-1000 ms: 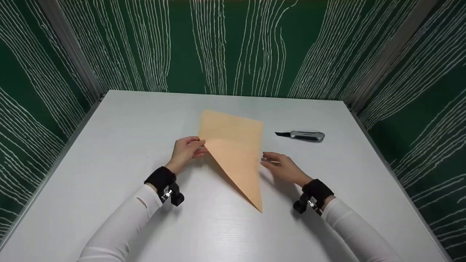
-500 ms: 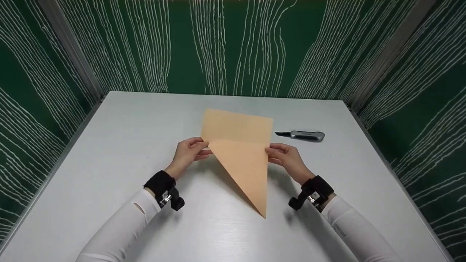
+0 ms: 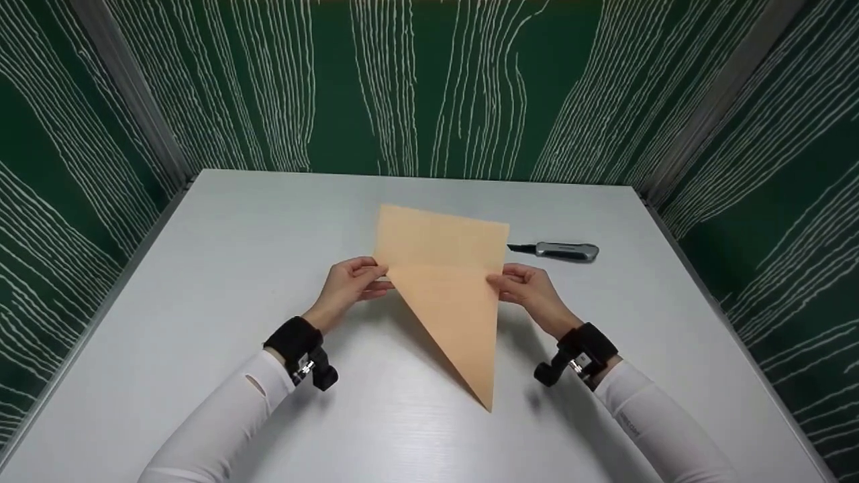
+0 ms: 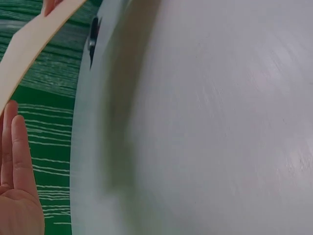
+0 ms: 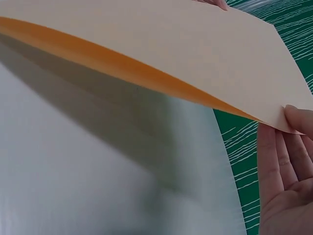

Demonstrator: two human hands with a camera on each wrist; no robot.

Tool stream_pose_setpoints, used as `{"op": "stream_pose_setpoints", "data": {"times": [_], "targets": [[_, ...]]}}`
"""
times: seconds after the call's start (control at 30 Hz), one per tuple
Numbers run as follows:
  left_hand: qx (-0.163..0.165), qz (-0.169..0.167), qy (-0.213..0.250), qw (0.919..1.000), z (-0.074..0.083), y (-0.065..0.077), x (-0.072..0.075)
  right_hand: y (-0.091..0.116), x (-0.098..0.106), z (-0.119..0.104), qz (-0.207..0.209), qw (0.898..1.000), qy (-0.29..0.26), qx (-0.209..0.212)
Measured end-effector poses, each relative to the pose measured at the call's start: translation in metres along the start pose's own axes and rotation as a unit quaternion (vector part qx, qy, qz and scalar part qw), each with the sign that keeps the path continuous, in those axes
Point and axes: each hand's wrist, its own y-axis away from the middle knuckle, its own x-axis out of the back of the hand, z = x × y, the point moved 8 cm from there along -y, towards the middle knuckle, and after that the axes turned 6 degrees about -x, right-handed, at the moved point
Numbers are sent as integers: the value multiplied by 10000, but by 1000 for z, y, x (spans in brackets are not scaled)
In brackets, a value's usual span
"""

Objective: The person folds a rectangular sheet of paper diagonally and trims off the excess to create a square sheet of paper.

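Note:
A folded sheet of light orange paper (image 3: 446,295) is held up over the white table, its long point hanging toward the near side. My left hand (image 3: 349,285) pinches its left edge at the fold, thumb on top and fingers beneath. On the opposite edge my right hand (image 3: 530,292) pinches the paper in the same way. The right wrist view shows the right thumb (image 5: 298,119) pressed on the face of the paper (image 5: 195,54), and a gap between its two layers along the near edge. Part of the left hand (image 4: 19,181) shows under the paper in the left wrist view.
A grey utility knife (image 3: 567,251) with its dark blade out lies on the table (image 3: 268,215) beyond the right hand, blade tip close to the paper's right edge in the head view. Green walls (image 3: 335,87) with white wavy lines stand behind and at both sides.
My right hand, apart from the paper a second ago, has come to its right edge and pinched it. The paper has shifted slightly right and toward the near side, with the left hand still holding it.

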Motion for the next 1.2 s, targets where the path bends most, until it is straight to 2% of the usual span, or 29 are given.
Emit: {"op": "stream_pose_setpoints", "data": {"times": [0.23, 0.47, 0.67, 0.93, 1.2], "targets": [[34, 27, -37, 10000, 2, 0, 3, 2, 0, -4, -159, 9994, 318, 42], [5, -126, -275, 9995, 8, -1, 8, 4, 0, -9, -249, 9986, 440, 155], [46, -298, -381, 9988, 11, -1, 10, 5, 0, -11, -349, 9984, 402, 198], [89, -355, -557, 9978, 14, -3, 11, 10, -3, -16, -426, 9980, 384, 260], [88, -504, -506, 9974, 13, -6, 13, 11, -2, -16, -557, 9963, 578, 320]]}}
